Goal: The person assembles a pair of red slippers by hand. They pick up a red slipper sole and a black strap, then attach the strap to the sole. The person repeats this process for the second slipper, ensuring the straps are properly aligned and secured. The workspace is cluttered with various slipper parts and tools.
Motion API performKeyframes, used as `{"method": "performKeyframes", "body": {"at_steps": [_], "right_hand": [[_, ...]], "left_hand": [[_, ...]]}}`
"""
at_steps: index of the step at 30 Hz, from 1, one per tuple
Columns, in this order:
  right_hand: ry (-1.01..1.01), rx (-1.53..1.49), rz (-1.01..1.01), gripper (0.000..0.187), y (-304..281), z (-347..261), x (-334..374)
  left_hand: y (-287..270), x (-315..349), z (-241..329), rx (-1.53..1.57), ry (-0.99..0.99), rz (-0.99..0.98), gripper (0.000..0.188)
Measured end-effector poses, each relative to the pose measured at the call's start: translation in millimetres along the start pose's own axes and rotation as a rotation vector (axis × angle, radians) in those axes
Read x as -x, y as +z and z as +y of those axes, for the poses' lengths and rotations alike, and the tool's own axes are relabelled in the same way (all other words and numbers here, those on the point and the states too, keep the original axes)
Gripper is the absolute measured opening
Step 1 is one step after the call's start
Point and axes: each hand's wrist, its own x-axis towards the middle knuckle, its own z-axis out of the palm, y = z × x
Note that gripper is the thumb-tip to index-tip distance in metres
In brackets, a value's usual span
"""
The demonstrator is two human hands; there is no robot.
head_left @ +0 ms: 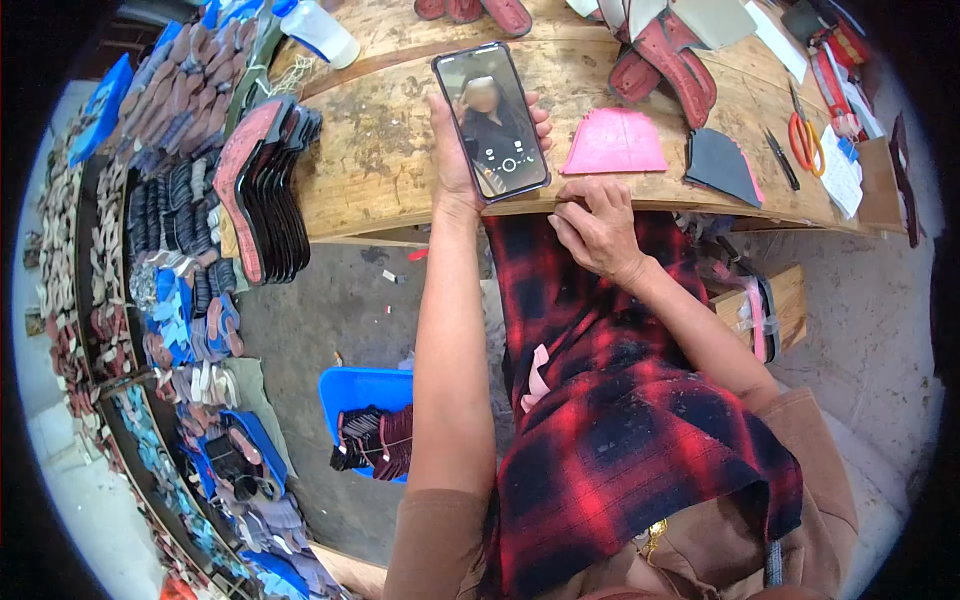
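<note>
My left hand [455, 160] is closed around a smartphone [492, 120] in a dark case, held tilted above the near part of the wooden workbench. Its lit screen shows a camera view with a person in dark clothing. At the bench's front edge, my right hand [600, 230] is curled with its fingers bent inward, and nothing shows in it. Just beyond that hand lies a pink shaped piece [615, 141]. To its right is a dark grey piece [722, 165] with a pink edge.
The wooden bench [370, 130] carries a stack of black sole-shaped pieces [265, 190], a bottle [318, 35], red sandal parts [665, 70], orange-handled scissors [803, 140] and a small cutting tool [782, 160]. Shelves of footwear parts [180, 210] line the left. A blue bin [365, 385] stands below.
</note>
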Motion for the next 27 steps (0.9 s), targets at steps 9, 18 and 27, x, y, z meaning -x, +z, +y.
{"method": "performKeyframes", "body": {"at_steps": [9, 18, 27], "right_hand": [[0.653, -0.705, 0.076, 0.043, -24.0, -17.4, -28.9], [0.424, -0.233, 0.116, 0.115, -13.4, -43.0, -52.1], [0.553, -0.507, 0.012, 0.103, -41.1, -36.1, -41.3]], "left_hand": [[-6.9, 0.1, -7.7, -0.023, -0.034, -0.001, 0.104], [-10.4, 2.3, -12.7, -0.1, -0.018, -0.13, 0.107], [-10.6, 5.3, -9.2, 0.056, -0.011, -0.07, 0.114]]}}
